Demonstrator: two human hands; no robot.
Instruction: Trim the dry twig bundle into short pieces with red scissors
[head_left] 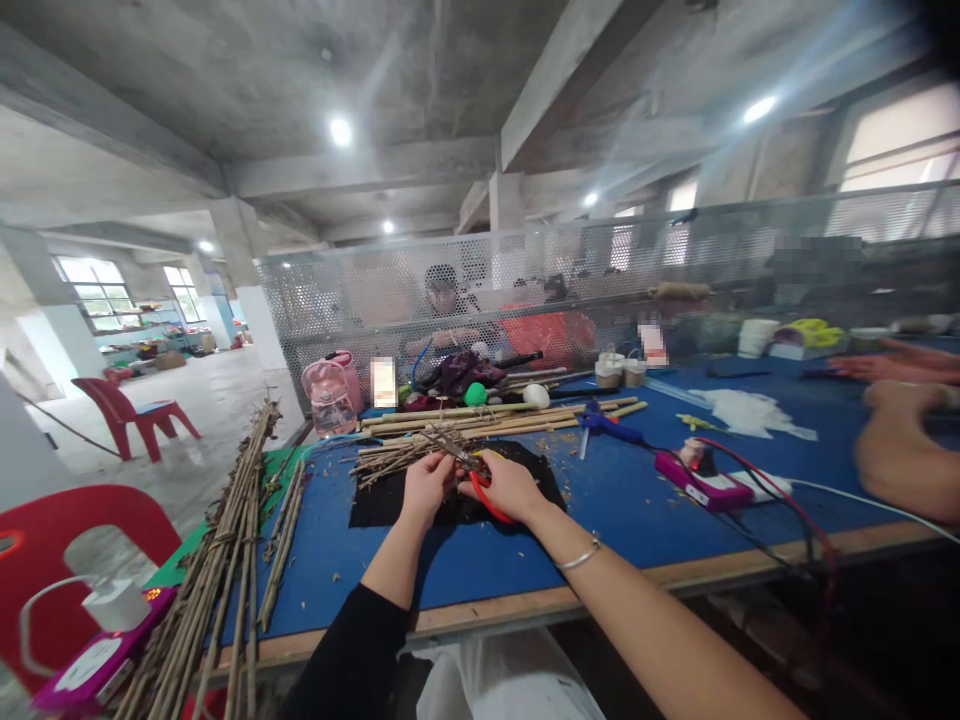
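My right hand is closed around red-handled scissors, whose dark blades point up and to the left. Close beside them, my left hand is pinched shut. Whatever its fingers hold is too small and too hidden to make out. Both hands are over a black cloth spread on the blue tabletop. A pile of short cut twigs lies at the cloth's left side, just beyond my left hand. Longer pale sticks lie behind the cloth.
Long bundled stalks lean at the table's left end. On the right are a blue glue gun, a purple power strip with cables, and white plastic. Another person's arm reaches in. A mesh partition stands behind.
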